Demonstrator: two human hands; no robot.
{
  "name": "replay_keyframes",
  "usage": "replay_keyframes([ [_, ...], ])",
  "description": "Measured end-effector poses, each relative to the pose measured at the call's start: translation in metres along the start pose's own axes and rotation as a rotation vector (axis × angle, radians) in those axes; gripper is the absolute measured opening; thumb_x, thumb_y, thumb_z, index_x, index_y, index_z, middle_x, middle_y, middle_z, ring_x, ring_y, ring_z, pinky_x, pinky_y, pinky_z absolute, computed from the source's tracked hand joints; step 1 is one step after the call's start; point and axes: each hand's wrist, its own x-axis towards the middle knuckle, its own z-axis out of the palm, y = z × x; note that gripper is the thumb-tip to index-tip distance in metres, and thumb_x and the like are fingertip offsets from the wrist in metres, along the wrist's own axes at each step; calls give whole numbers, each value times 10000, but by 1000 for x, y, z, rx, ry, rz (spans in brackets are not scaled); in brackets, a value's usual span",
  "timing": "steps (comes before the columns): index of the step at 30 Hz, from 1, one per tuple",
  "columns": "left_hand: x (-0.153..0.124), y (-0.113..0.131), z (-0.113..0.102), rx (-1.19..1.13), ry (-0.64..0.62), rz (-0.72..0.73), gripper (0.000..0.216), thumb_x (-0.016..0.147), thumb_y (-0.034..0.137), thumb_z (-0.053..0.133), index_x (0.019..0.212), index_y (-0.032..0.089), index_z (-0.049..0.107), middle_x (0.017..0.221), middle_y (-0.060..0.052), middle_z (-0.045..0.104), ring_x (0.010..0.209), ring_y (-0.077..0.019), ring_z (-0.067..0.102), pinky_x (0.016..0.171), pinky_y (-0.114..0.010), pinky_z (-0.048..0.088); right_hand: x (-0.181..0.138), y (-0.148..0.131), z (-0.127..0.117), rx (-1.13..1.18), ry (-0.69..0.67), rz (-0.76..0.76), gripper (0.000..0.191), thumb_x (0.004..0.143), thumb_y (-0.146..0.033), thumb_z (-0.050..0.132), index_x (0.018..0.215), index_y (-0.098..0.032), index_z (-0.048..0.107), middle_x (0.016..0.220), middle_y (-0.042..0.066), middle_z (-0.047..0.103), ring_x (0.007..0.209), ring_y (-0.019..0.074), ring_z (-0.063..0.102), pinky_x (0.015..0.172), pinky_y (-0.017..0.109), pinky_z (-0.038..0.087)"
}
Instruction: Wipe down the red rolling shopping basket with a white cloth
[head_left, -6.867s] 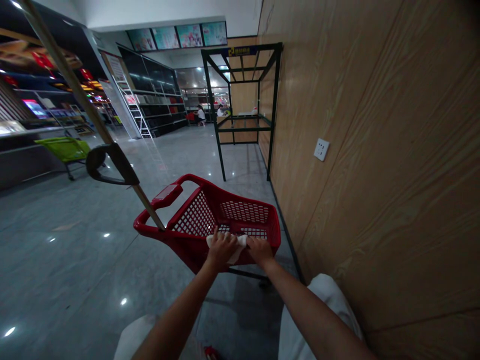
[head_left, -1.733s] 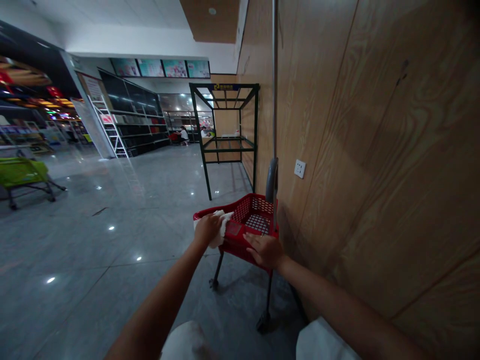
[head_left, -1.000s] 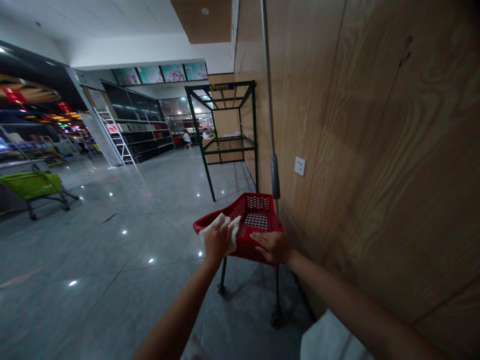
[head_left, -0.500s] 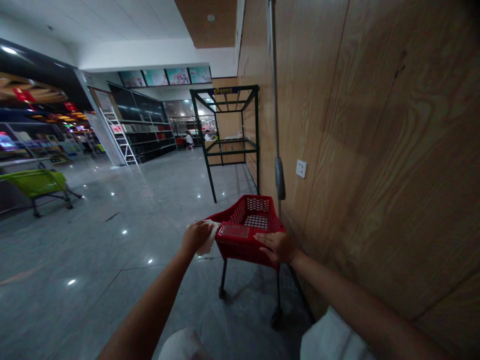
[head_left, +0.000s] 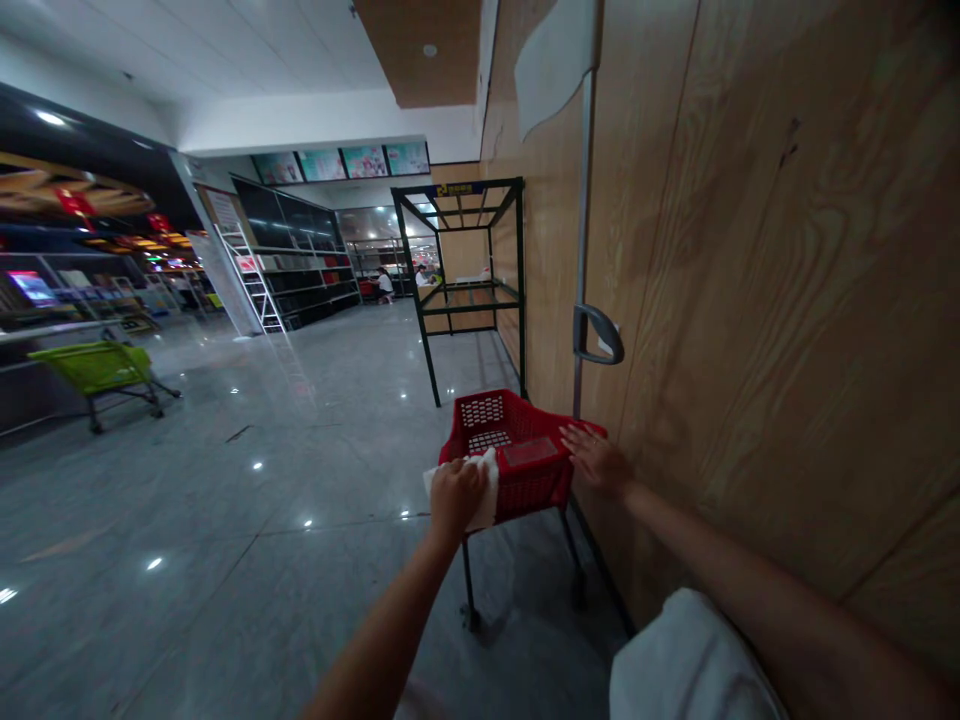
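My left hand (head_left: pixel 456 497) is closed on a white cloth (head_left: pixel 489 490) and presses it against the near left corner of a small red shopping cart (head_left: pixel 529 492). The cloth hangs over the rim there; its material cannot be told for sure. On the cart's near right corner lies my right hand (head_left: pixel 602 462), fingers stretched out flat on the red rim. A clear rectangular panel (head_left: pixel 531 452) sits on the rim between my hands. Beyond it, the basket's perforated wall (head_left: pixel 482 410) shows.
A metal pole (head_left: pixel 583 200) with a grey handle (head_left: pixel 598 335) rises beside the cart, along the wooden wall (head_left: pixel 750 330). Ahead stands a dark metal frame rack (head_left: pixel 471 306). A green shopping cart (head_left: pixel 97 368) stands at left, with a ladder (head_left: pixel 259 290) and shelves (head_left: pixel 311 265) farther back.
The red cart has turned, its near end swinging right. My left hand and the cloth have moved right onto its near left corner. My right hand has shifted right and up along the rim.
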Motion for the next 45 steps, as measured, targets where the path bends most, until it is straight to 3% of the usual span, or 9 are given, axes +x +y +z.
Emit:
replay_keyframes([
  [4, -12, 46, -7, -87, -17, 72, 277, 906, 340, 408, 905, 207, 651, 831, -80, 659, 759, -183, 597, 726, -310, 465, 22, -46, 6, 137, 40, 31, 433, 933, -220, 303, 1322, -144, 479, 1381, 114, 463, 1323, 197, 359, 1081, 482, 319],
  [8, -31, 73, -14, -227, -31, 166, 276, 890, 291, 442, 1110, 234, 598, 938, -88, 662, 841, -190, 604, 764, -320, 484, 30, -78, 10, 307, 53, 82, 433, 943, -243, 280, 1322, -183, 480, 1301, 87, 552, 1228, 170, 485, 1058, 439, 364],
  [13, -56, 51, -10, -520, -57, 208, 253, 882, 295, 446, 1000, 242, 663, 962, -72, 679, 905, -180, 615, 834, -318, 502, 7, -67, 2, 337, 27, 28, 382, 931, -246, 312, 1099, -202, 652, 1221, 69, 616, 1138, 168, 560, 1007, 407, 420],
  [18, -58, 10, 10, -668, -30, 58, 280, 878, 294, 431, 970, 232, 688, 1025, -58, 689, 952, -176, 626, 867, -328, 505, 0, -56, -6, 342, 3, -44, 368, 893, -203, 344, 887, -222, 712, 1127, 47, 668, 1103, 175, 581, 990, 429, 426],
  [23, -48, -6, 31, -623, -27, -90, 273, 867, 291, 435, 830, 219, 696, 924, -46, 699, 837, -148, 633, 809, -282, 505, 9, -101, -11, 261, -114, 6, 322, 893, -238, 386, 931, -230, 706, 1035, 35, 703, 1063, 187, 601, 1013, 441, 386],
  [27, -42, -8, 39, -559, 7, -145, 297, 880, 309, 414, 777, 205, 673, 844, -40, 680, 795, -140, 617, 771, -265, 487, 20, -155, -11, 17, -242, 115, 328, 858, -319, 512, 1104, -141, 636, 1016, 124, 690, 956, 232, 629, 972, 420, 405],
  [30, -42, -5, 41, -538, 34, -169, 289, 878, 319, 425, 745, 196, 650, 819, -41, 662, 778, -143, 607, 764, -269, 475, 31, -174, -6, -139, -335, 227, 289, 879, -293, 481, 995, -96, 659, 873, 171, 691, 837, 273, 649, 822, 432, 468],
  [35, -45, 0, 44, -529, 79, -197, 269, 866, 294, 446, 683, 200, 618, 763, -36, 634, 746, -143, 599, 747, -266, 467, 42, -173, 11, -219, -373, 308, 357, 916, -264, 385, 1018, -54, 655, 804, 203, 691, 705, 286, 667, 613, 389, 472],
  [45, -47, 24, 43, -567, 88, -206, 274, 865, 276, 447, 670, 183, 616, 766, -33, 625, 719, -131, 577, 725, -261, 447, 25, -152, 14, -331, -198, 293, 333, 924, -267, 398, 954, -97, 683, 669, 128, 689, 605, 203, 654, 591, 292, 423],
])
